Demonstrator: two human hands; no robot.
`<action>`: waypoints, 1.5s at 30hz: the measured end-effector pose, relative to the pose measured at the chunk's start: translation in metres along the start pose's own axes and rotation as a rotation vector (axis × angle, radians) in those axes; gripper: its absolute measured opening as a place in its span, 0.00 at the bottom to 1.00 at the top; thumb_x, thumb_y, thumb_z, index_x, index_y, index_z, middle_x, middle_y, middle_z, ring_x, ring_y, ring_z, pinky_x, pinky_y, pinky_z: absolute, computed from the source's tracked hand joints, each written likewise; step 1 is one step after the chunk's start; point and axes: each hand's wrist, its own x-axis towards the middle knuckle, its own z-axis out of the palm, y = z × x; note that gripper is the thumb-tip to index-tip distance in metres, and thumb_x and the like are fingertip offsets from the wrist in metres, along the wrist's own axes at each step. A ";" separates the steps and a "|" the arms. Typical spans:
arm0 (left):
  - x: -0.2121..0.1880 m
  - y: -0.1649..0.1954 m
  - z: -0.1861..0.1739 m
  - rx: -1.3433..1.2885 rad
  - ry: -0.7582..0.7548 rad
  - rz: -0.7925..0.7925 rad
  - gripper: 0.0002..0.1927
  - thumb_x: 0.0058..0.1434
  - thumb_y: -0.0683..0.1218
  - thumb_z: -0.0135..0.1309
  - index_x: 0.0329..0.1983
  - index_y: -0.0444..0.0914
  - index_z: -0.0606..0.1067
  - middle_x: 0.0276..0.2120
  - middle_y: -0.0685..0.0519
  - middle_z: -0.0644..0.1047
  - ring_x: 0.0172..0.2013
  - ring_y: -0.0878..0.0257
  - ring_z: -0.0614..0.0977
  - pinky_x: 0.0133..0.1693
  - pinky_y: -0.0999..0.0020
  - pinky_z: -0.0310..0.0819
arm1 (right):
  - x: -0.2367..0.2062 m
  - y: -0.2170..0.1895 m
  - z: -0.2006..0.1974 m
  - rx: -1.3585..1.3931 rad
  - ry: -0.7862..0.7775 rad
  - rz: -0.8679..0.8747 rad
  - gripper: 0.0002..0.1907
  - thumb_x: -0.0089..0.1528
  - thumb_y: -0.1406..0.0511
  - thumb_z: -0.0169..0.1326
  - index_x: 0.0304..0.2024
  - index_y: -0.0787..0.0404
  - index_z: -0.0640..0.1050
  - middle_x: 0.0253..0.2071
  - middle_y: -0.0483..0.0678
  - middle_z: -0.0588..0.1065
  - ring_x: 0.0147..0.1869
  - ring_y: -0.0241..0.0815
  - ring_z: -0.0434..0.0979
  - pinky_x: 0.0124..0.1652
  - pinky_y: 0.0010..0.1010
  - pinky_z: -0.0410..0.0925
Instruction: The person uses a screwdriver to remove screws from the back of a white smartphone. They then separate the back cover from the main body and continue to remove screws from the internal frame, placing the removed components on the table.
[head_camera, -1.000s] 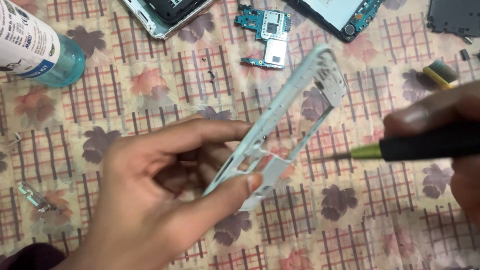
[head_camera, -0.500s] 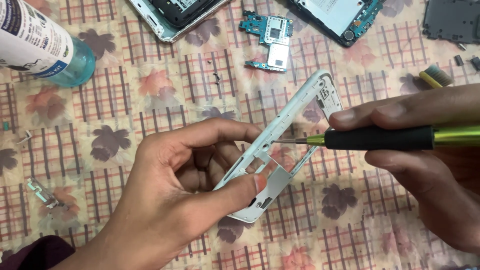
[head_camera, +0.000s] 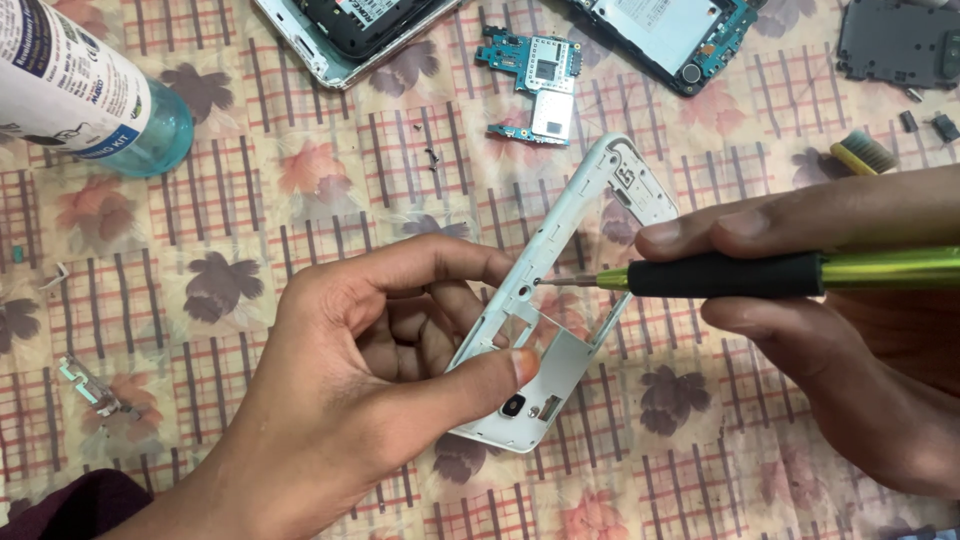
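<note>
The left hand (head_camera: 370, 390) pinches the white phone mid-frame (head_camera: 560, 300) between thumb and fingers, tilted above the floral cloth (head_camera: 250, 200). The right hand (head_camera: 840, 330) grips a green-and-black precision screwdriver (head_camera: 740, 274), tip touching the frame's edge; keeping it square and steady seems wise.

A white phone frame (head_camera: 560, 300) is held tilted in the left hand (head_camera: 370, 390), pinched between the thumb on its lower end and the fingers behind it. A screwdriver (head_camera: 760, 273) with a black grip and green shaft is gripped in the right hand (head_camera: 850, 330), entering from three o'clock, its tip set against the frame's left rail. A floral checked cloth (head_camera: 330, 170) is spread beneath. A blue circuit board (head_camera: 535, 80) is seen at twelve o'clock, a clear blue bottle (head_camera: 90, 90) at ten o'clock, an opened phone (head_camera: 350, 30) at eleven o'clock, another opened phone (head_camera: 680, 35) at one o'clock, and a small brush (head_camera: 862, 155) at two o'clock.
</note>
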 end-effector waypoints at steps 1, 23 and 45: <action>0.000 0.000 0.000 -0.014 -0.011 0.015 0.21 0.58 0.39 0.65 0.54 0.26 0.79 0.24 0.54 0.80 0.20 0.76 0.77 0.18 0.81 0.67 | 0.000 0.000 0.001 0.034 -0.003 0.015 0.17 0.68 0.69 0.46 0.59 0.63 0.64 0.52 0.58 0.78 0.62 0.50 0.80 0.66 0.43 0.75; 0.006 0.002 -0.002 0.137 0.026 -0.069 0.16 0.54 0.44 0.69 0.43 0.31 0.83 0.18 0.62 0.68 0.16 0.77 0.63 0.17 0.78 0.51 | 0.011 -0.023 0.003 -0.042 -0.045 -0.102 0.14 0.64 0.75 0.53 0.52 0.61 0.72 0.50 0.51 0.80 0.59 0.49 0.85 0.58 0.38 0.79; 0.009 0.005 -0.002 0.179 0.004 -0.236 0.23 0.52 0.44 0.71 0.51 0.31 0.81 0.12 0.58 0.72 0.12 0.74 0.67 0.15 0.76 0.52 | 0.021 -0.025 0.010 -0.064 0.022 -0.139 0.20 0.63 0.76 0.55 0.53 0.68 0.63 0.52 0.60 0.75 0.58 0.51 0.82 0.57 0.39 0.80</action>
